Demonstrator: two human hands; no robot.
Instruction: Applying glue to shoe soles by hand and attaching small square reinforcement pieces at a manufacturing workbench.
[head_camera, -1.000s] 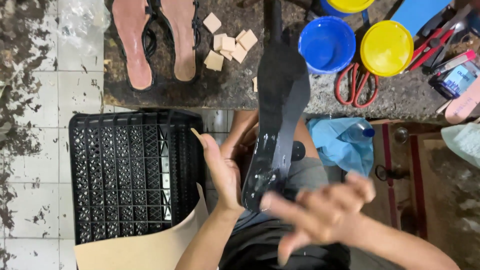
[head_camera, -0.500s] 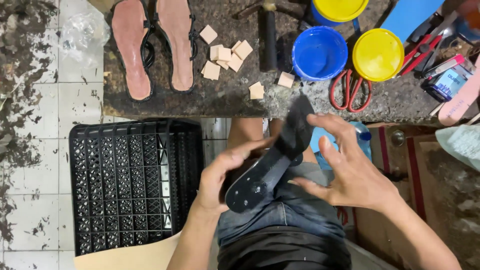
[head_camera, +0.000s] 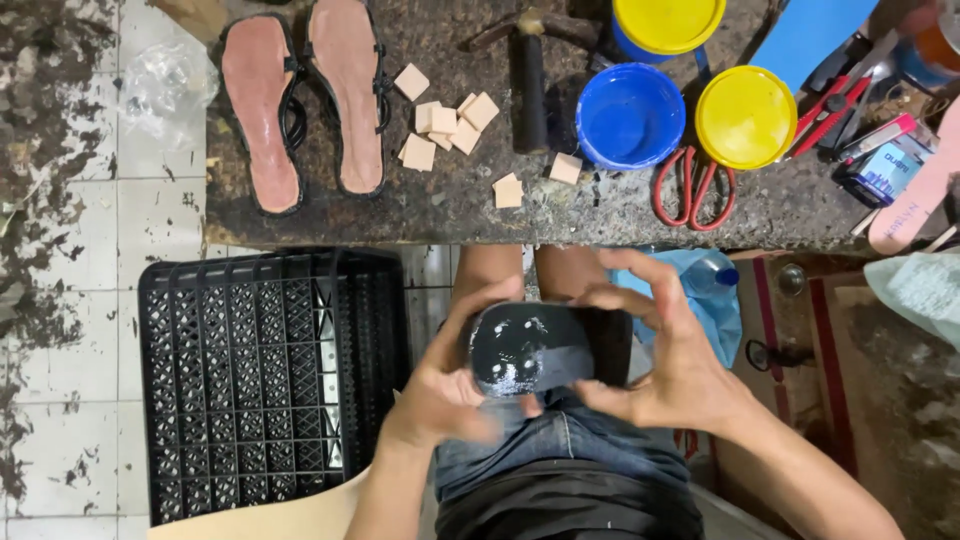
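Note:
Both of my hands hold a black shoe sole (head_camera: 535, 347) over my lap, its glossy dark face turned up toward me. My left hand (head_camera: 445, 385) grips its left end from below, thumb across the edge. On the right, my right hand (head_camera: 665, 360) cups the other end with the fingers curled over the top. Two sandals with pink insoles (head_camera: 305, 100) lie side by side on the dark workbench (head_camera: 450, 205) above.
A black plastic crate (head_camera: 255, 380) stands on the tiled floor to my left. On the bench lie several small wooden blocks (head_camera: 445, 125), a hammer (head_camera: 528, 80), a blue tub (head_camera: 628, 115), a yellow lid (head_camera: 745, 115), red scissors (head_camera: 690, 190). A blue bag (head_camera: 715, 300) sits beside my knee.
The sole has swung from upright and diagonal to lying flat across my lap. Both hands have closed in on its two ends.

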